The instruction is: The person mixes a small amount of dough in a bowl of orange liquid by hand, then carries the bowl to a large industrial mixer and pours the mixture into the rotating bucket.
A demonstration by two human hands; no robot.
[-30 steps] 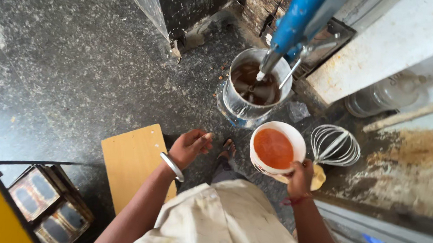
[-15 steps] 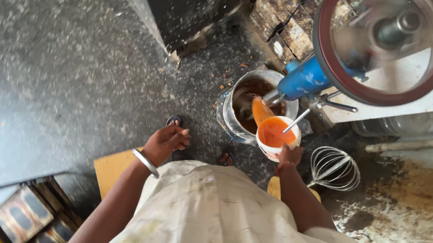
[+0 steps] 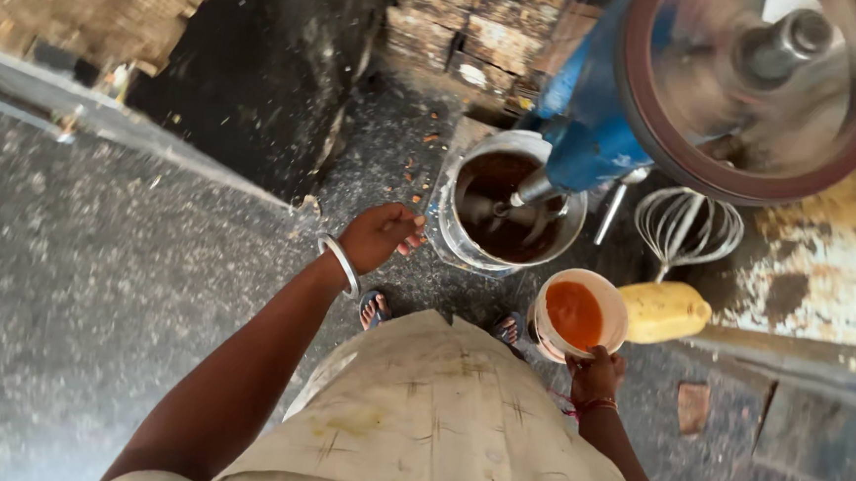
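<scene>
- Head view: we held one white cup (image 3: pixel 579 315) of orange liquid, our right hand (image 3: pixel 594 373) with fingers closed on its near rim.
- Our left hand (image 3: pixel 379 236) hung empty, fingers loosely curled, just beside one steel pot (image 3: pixel 505 211) of dark liquid.
- Beyond the cup's far side lay one wire whisk (image 3: pixel 686 227) and one yellow bottle (image 3: pixel 663 311).

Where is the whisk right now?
In the head view the whisk lies at right, behind the yellow bottle, beside the mixing bowl.
</scene>
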